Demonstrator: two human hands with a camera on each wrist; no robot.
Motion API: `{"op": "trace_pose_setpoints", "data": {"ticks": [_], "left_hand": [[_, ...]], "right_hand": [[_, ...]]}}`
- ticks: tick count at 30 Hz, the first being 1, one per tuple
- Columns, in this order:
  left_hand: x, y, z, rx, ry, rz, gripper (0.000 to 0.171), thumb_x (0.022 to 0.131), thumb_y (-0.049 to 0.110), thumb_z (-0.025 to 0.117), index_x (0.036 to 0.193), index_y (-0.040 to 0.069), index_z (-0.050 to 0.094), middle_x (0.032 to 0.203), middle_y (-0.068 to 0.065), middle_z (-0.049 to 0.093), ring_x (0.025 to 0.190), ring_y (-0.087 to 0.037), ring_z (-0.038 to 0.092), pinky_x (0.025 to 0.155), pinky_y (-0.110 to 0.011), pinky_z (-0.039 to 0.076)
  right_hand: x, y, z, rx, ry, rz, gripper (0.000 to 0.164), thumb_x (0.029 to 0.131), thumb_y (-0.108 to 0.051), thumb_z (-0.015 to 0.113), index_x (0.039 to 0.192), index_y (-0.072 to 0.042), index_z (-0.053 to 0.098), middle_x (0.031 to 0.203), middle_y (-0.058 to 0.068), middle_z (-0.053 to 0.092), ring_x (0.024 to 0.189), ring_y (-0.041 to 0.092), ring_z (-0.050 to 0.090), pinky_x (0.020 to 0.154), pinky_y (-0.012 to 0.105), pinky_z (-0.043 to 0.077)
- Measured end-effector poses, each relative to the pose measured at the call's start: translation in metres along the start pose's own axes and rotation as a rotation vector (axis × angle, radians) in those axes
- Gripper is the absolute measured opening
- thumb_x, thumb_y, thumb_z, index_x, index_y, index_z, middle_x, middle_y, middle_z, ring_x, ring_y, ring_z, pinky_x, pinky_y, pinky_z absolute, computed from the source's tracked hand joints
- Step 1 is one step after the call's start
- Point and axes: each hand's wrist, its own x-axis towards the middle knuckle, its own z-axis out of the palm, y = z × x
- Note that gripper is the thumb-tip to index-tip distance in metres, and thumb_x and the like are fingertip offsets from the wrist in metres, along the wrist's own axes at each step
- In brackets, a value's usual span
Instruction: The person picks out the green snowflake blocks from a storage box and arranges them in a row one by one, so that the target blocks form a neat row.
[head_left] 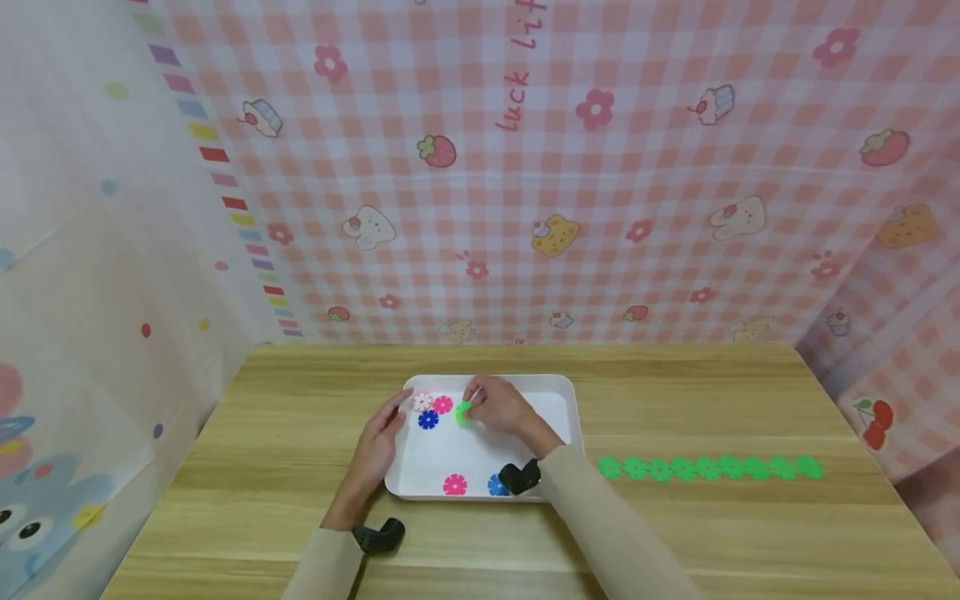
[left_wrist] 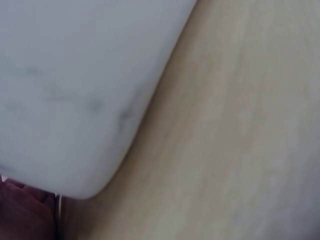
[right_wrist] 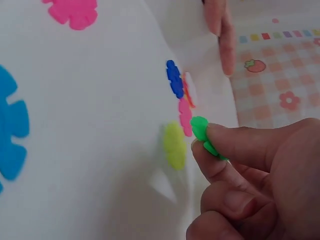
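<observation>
Between thumb and index finger, my right hand (head_left: 498, 406) pinches a green snowflake disc (right_wrist: 201, 129) over the white tray (head_left: 427, 462). Just beyond it in the right wrist view, a yellow disc (right_wrist: 174, 146) lies on the tray. My left hand (head_left: 377, 442) lies along the tray's left rim with its fingers stretched out. Near those fingers are a white disc (head_left: 422, 402), a pink disc (head_left: 442, 405) and a dark blue disc (head_left: 428, 419). Another pink disc (head_left: 454, 484) and a blue disc (head_left: 497, 485), partly covered by the right wrist camera, are along the tray's near side.
Right of the tray, several green discs (head_left: 708, 468) form a row across the wooden table (head_left: 675, 533). A pink checked cloth (head_left: 480, 192) hangs behind the table, and a pale curtain (head_left: 112, 250) hangs at the left.
</observation>
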Motion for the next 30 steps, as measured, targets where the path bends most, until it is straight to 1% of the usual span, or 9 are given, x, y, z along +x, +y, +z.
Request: {"op": "trace_pose_setpoints", "data": {"ticks": [3,10,15,17,19,20,22,24,30], "left_hand": [[0.000,-0.001,0.000,-0.003,0.001,-0.004,0.042,0.108,0.015,0.035,0.149,0.015,0.046,0.162,-0.012,0.028,0.151,-0.029,0.018,0.124,-0.048,0.011],[-0.001,0.001,0.000,0.004,-0.001,-0.027,0.043,0.108,0.016,0.033,0.149,0.017,0.044,0.162,-0.011,0.026,0.152,-0.029,0.017,0.124,-0.048,0.011],[-0.001,0.003,0.000,-0.007,-0.010,-0.024,0.043,0.108,0.015,0.033,0.150,0.014,0.043,0.163,-0.013,0.025,0.152,-0.029,0.016,0.124,-0.048,0.010],[-0.001,0.004,0.000,-0.011,-0.012,-0.040,0.044,0.108,0.012,0.032,0.150,0.011,0.042,0.163,-0.014,0.025,0.152,-0.030,0.016,0.124,-0.048,0.009],[-0.001,0.004,0.000,-0.014,-0.015,-0.038,0.044,0.108,0.012,0.032,0.150,0.012,0.042,0.163,-0.014,0.025,0.152,-0.030,0.016,0.124,-0.048,0.009],[-0.002,0.007,0.000,-0.013,-0.017,-0.045,0.044,0.108,0.011,0.032,0.150,0.011,0.042,0.163,-0.014,0.024,0.152,-0.030,0.015,0.124,-0.048,0.009],[-0.002,0.006,0.001,-0.007,-0.019,-0.043,0.044,0.108,0.011,0.032,0.150,0.011,0.042,0.163,-0.014,0.025,0.152,-0.031,0.016,0.124,-0.049,0.010],[-0.001,0.004,0.001,-0.006,-0.019,-0.025,0.043,0.108,0.014,0.032,0.150,0.013,0.043,0.162,-0.013,0.026,0.152,-0.030,0.016,0.124,-0.048,0.010],[0.001,-0.001,-0.001,-0.030,-0.012,-0.019,0.043,0.107,0.015,0.035,0.149,0.015,0.045,0.162,-0.013,0.028,0.151,-0.029,0.020,0.124,-0.047,0.014]], "right_hand": [[-0.005,-0.004,-0.008,0.007,0.007,-0.019,0.013,0.086,-0.006,0.072,0.096,-0.009,0.064,0.088,0.005,0.064,0.077,0.018,0.058,0.061,0.026,0.049],[-0.018,-0.008,-0.029,0.003,0.013,0.012,0.011,0.088,-0.011,0.073,0.095,-0.012,0.065,0.090,0.003,0.064,0.081,0.019,0.057,0.064,0.028,0.048],[-0.028,-0.006,-0.044,-0.011,0.035,0.005,0.011,0.089,-0.015,0.073,0.097,-0.015,0.066,0.090,0.001,0.065,0.083,0.019,0.058,0.066,0.028,0.047],[-0.032,-0.006,-0.050,-0.013,0.049,0.001,0.012,0.089,-0.016,0.073,0.099,-0.015,0.066,0.091,0.001,0.065,0.084,0.019,0.058,0.066,0.029,0.047],[-0.038,-0.005,-0.057,-0.015,0.062,-0.001,0.012,0.089,-0.016,0.073,0.099,-0.015,0.066,0.091,0.001,0.065,0.085,0.019,0.058,0.068,0.029,0.047],[-0.040,-0.004,-0.060,-0.016,0.068,-0.007,0.012,0.090,-0.016,0.072,0.100,-0.015,0.066,0.091,0.001,0.065,0.086,0.018,0.059,0.068,0.029,0.047],[-0.046,-0.003,-0.068,-0.012,0.078,-0.025,0.012,0.090,-0.014,0.072,0.101,-0.013,0.066,0.092,0.002,0.066,0.087,0.018,0.060,0.070,0.029,0.047],[-0.051,0.000,-0.076,-0.010,0.085,-0.040,0.012,0.091,-0.013,0.071,0.102,-0.012,0.065,0.092,0.002,0.066,0.088,0.018,0.061,0.071,0.029,0.047],[-0.067,0.011,-0.097,0.025,0.095,-0.063,0.015,0.094,-0.016,0.067,0.106,-0.009,0.063,0.093,0.005,0.064,0.089,0.022,0.062,0.073,0.031,0.048]]}}
